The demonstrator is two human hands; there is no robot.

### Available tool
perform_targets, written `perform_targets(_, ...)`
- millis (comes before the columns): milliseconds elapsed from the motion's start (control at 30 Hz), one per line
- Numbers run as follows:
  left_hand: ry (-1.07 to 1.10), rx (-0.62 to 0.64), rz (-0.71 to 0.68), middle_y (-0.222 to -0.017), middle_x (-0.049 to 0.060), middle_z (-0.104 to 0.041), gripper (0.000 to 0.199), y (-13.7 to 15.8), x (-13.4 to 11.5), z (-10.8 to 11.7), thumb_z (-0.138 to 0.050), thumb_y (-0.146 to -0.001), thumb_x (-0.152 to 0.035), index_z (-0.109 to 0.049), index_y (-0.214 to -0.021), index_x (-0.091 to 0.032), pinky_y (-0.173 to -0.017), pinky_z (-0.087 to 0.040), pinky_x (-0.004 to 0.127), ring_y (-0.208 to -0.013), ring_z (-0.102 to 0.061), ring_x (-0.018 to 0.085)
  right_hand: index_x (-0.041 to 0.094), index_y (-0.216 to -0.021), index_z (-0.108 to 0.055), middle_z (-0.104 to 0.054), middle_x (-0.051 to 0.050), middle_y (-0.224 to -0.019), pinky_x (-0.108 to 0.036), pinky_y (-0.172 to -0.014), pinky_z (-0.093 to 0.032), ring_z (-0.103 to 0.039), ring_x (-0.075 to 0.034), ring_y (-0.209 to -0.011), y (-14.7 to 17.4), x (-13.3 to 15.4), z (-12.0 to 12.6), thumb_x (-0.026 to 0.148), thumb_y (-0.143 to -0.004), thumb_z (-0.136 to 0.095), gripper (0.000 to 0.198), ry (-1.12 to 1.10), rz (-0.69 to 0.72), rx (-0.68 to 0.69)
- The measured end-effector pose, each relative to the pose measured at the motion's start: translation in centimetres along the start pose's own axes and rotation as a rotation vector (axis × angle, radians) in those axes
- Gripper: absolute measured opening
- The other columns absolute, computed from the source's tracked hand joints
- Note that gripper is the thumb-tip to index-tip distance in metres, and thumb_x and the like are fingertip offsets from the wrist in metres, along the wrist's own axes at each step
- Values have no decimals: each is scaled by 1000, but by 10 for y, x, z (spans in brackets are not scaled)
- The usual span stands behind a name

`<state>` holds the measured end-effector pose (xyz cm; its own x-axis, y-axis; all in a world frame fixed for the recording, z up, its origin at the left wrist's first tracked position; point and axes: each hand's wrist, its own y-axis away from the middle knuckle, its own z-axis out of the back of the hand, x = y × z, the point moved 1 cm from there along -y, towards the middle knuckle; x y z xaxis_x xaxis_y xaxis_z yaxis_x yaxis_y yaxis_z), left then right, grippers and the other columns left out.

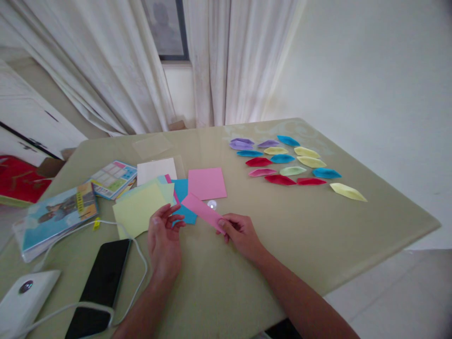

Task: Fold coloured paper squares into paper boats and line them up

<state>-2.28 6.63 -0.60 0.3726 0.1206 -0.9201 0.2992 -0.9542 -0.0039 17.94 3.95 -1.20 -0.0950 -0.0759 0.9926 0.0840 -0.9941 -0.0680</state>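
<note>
A narrow folded strip of pink paper (203, 210) is pinched at its lower right end between the thumb and fingers of my right hand (240, 234). Its other end points up and left, over a blue sheet. My left hand (165, 242) is raised palm inward just left of the strip, fingers loosely curled and apart, with nothing in it. Behind the strip lie a square pink sheet (207, 183) and the blue sheet (181, 187). Yellow-green sheets (136, 206) spread out beside my left hand. A small clear round object (212, 204) sits near the strip.
Several folded paper boats (282, 180) in many colours stand in rows at the right. On the left are a book (60, 212), printed cards (115, 179), a black phone (100, 278), a white device (30, 301) and a looping white cable (144, 263). The table edge (384, 256) slopes down right.
</note>
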Motion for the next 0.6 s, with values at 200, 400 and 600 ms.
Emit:
perform_targets(200, -48, 309, 258, -138, 14, -71, 51, 41, 10, -19, -78, -94, -51, -67, -135, -23, -92, -61, 35, -120, -71, 27, 20, -105, -83, -74, -6, -82, -28, -65, -50, -61, -17, -67, 1, 9, -4, 41, -103, -67, 26, 146, 211, 5)
perform_targets(400, 11, 324, 366, -150, 9, -66, 55, 43, 11, -16, -74, -97, -42, -55, -148, -33, -109, -55, 42, -131, -67, 27, 22, -122, -78, -76, -7, -93, -27, -62, -50, -60, -16, -66, 8, 10, -6, 44, -98, -73, 33, 199, 314, 68)
perform_targets(600, 164, 309, 488, -137, 14, -74, 57, 40, 10, -17, -69, -92, -47, -66, -143, -21, -108, -56, 49, -127, -69, 35, 23, -119, -73, -72, -3, -89, -22, -56, -47, -57, -12, -59, 5, 3, -9, 28, -101, -68, 19, 238, 299, -17)
